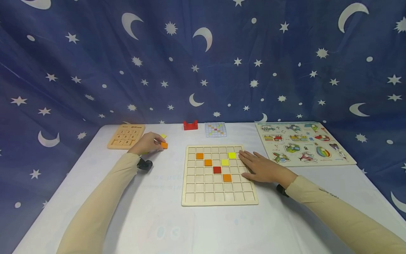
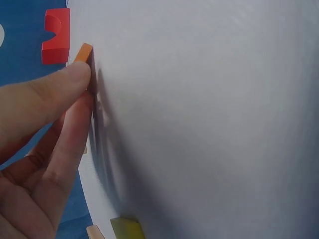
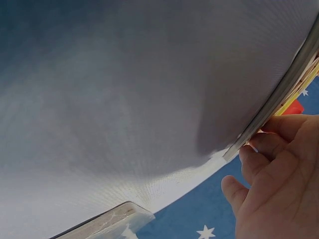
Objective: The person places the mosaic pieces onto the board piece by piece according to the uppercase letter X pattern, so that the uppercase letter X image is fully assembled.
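Observation:
My left hand [image 1: 148, 143] pinches an orange square tile [image 1: 164, 145] between thumb and fingertips, left of the grid board; the left wrist view shows the tile [image 2: 85, 52] edge-on. A yellow tile [image 1: 163, 136] lies just behind that hand, and a yellow-green piece [image 2: 127, 228] shows low in the left wrist view. The wooden grid board [image 1: 198, 197] carries a diagonal of orange tiles and a red tile [image 1: 217, 170], with two yellow tiles [image 1: 225, 162] toward the upper right. Along the board's right edge rests my right hand [image 1: 264, 169], fingers extended over the rim.
Behind the board stand a red notched holder [image 1: 190, 125] and a printed pattern card [image 1: 215, 129]. A wooden number puzzle [image 1: 127, 137] lies at the back left. At the right is a picture puzzle board [image 1: 301, 144]. A starry blue curtain [image 1: 222, 70] borders the table.

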Demonstrator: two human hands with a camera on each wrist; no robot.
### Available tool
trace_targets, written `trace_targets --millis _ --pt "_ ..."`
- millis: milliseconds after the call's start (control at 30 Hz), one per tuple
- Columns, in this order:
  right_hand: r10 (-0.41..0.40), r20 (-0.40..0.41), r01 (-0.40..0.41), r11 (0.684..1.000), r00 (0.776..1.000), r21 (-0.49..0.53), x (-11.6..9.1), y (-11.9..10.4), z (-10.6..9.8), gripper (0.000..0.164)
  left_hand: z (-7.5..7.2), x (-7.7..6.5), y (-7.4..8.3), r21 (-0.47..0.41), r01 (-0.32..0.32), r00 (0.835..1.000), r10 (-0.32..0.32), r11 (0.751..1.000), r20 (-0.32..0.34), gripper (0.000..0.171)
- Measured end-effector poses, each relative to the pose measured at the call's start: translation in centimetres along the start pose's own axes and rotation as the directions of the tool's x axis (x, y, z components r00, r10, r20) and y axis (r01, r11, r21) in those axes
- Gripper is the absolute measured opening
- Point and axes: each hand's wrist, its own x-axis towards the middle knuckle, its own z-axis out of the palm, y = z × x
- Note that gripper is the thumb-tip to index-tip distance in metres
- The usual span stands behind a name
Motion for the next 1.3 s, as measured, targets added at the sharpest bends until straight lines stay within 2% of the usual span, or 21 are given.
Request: trace_targets --millis 167,300,467,600,700,833,1033,1300 --pt "-0.004 0.001 0.004 1.0 1.0 -0.001 0.1 -0.1 -0.2 0.074 0.1 -0.2 0.2 -0.033 0.004 1.0 -0.005 0.999 -0.025 0.034" --pt "-0.001 0.005 0.001 1.0 1.0 0.004 0.0 -0.2 -0.4 0.074 0.4 -0.5 1.0 -0.063 -0.04 0.997 0.035 0.997 -0.069 0.033" --pt "-0.002 0.001 0.002 1.0 1.0 0.001 0.0 -0.3 -0.5 0.073 1.3 -0.7 3.2 -0.081 -0.096 0.99 0.086 0.992 -0.116 0.032" --pt "-0.009 -0.002 0.009 1.0 1.0 -0.001 -0.1 -0.3 -0.5 0.073 2.4 -0.9 5.3 -0.099 -0.12 0.986 0.107 0.988 -0.128 0.033" --pt "-0.008 -0.001 0.008 1.0 1.0 0.001 -0.1 -0.3 -0.5 0.073 3.3 -1.3 7.1 -0.135 -0.142 0.986 0.127 0.981 -0.111 0.032" --pt "-0.006 0.002 0.006 1.0 1.0 0.004 -0.1 -0.2 -0.5 0.073 4.6 -1.8 9.2 -0.194 -0.195 0.98 0.184 0.961 -0.073 0.031" --pt "-0.013 -0.003 0.013 1.0 1.0 0.0 -0.1 -0.1 -0.6 0.074 7.0 -2.7 12.1 -0.271 -0.248 0.967 0.256 0.93 -0.004 0.03" --pt "0.001 0.006 -0.001 1.0 1.0 -0.007 0.1 -0.3 -0.9 0.074 10.1 -3.7 15.3 -0.277 -0.297 0.942 0.328 0.914 0.071 0.027"
